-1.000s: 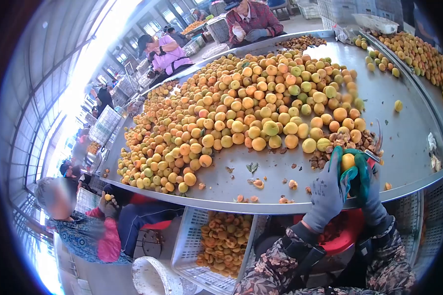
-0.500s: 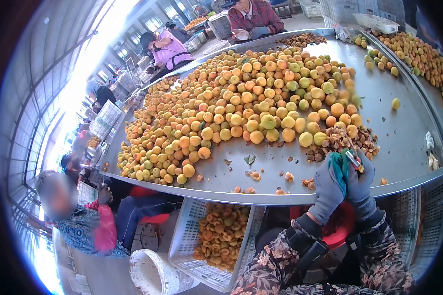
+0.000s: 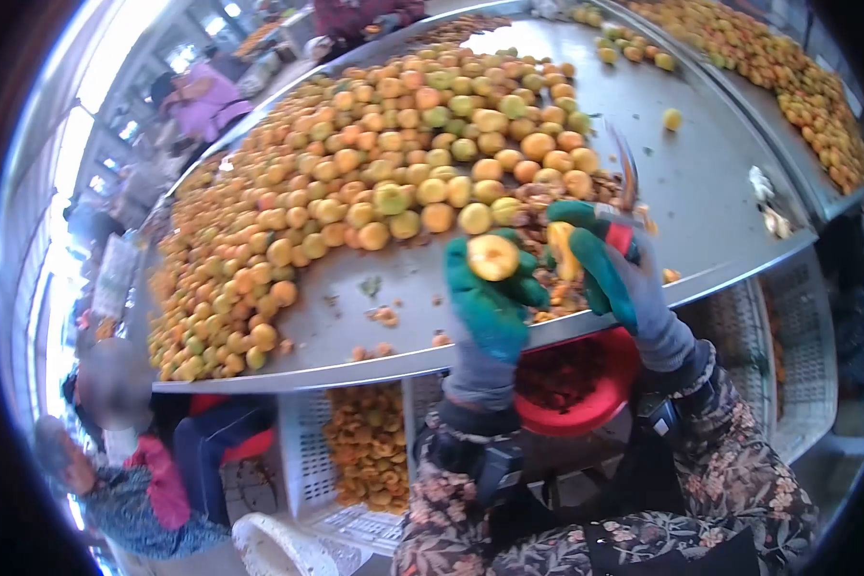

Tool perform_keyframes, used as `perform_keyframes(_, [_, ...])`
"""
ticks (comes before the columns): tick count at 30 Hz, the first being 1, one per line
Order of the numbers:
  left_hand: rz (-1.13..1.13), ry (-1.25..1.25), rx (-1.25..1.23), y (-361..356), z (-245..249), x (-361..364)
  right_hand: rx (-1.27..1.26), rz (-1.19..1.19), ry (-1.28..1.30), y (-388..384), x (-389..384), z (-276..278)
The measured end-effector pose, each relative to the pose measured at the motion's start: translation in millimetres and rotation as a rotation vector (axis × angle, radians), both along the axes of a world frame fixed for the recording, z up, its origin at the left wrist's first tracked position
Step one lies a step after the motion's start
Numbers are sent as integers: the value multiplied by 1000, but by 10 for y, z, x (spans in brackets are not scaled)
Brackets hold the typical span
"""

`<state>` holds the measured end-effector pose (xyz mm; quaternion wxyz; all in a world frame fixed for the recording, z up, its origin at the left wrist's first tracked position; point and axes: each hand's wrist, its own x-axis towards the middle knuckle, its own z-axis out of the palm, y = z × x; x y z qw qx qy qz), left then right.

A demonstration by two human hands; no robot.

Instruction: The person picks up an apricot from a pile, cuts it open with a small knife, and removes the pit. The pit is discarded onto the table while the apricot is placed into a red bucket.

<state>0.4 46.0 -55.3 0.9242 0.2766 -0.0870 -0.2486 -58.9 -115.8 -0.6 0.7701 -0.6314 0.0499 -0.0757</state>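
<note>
My left hand (image 3: 490, 302), in a grey glove with a green palm, is closed around an apricot half (image 3: 492, 257), its cut face turned up. Just to the right, my right hand (image 3: 612, 264) in a matching glove grips a knife (image 3: 622, 237) with a red part on its handle; the blurred blade points up and away. Between the right thumb and fingers sits another apricot half (image 3: 564, 252). Both hands are over the near table edge, beside a heap of brown pits (image 3: 557, 298). Whole apricots (image 3: 374, 192) lie piled just beyond.
The metal table (image 3: 701, 182) has a raised rim. Below its edge are a red basin (image 3: 586, 413), a white crate (image 3: 307, 461) of apricot halves, a white bucket (image 3: 259, 542) and another crate (image 3: 806, 355) at right. A co-worker (image 3: 134, 499) sits at left.
My hands were together, with a knife in the right one; now they are apart, each with an apricot half showing. The view has shifted, so the table appears further left and higher.
</note>
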Motion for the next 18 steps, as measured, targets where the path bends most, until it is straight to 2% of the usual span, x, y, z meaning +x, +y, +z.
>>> perform_keyframes(1, [278,68,237,-119,172,-117,146,39,43,-28,12,8])
perform_keyframes(2, [322,28,290,-136,232,-137,278,93,1,-18,27,30])
perform_keyframes(4, [342,47,189,-192,232,-142,348,193,-5,38,35,-12])
perform_keyframes(5, [341,55,189,-209,165,-138,282,201,24,70,30,-9])
perform_keyframes(7, [531,-376,562,-248,115,-126,292,226,-30,230,57,-111])
perform_keyframes(8, [287,-151,151,-167,206,-154,292,192,-93,322,66,-225])
perform_keyframes(9, [238,-27,49,-125,203,-108,345,332,-12,259,69,-228])
perform_keyframes(10, [188,99,-55,-103,196,-73,344,330,-7,256,105,-296])
perform_keyframes(11, [189,102,-62,-103,209,-62,153,239,-172,259,162,-415])
perform_keyframes(12, [274,6,99,-106,251,-67,-41,148,-335,281,209,-402])
perform_keyframes(13, [355,-86,261,-110,261,-77,-430,53,-504,226,264,-347])
perform_keyframes(14, [351,-78,255,-99,162,-68,-437,54,-496,250,238,-292])
perform_keyframes(16, [501,-362,660,-63,11,-54,-555,29,-469,289,192,-216])
perform_keyframes(17, [506,-626,855,25,70,-140,-544,24,-464,295,180,-198])
perform_keyframes(18, [505,-621,849,12,70,-148,-552,26,-460,247,156,-139])
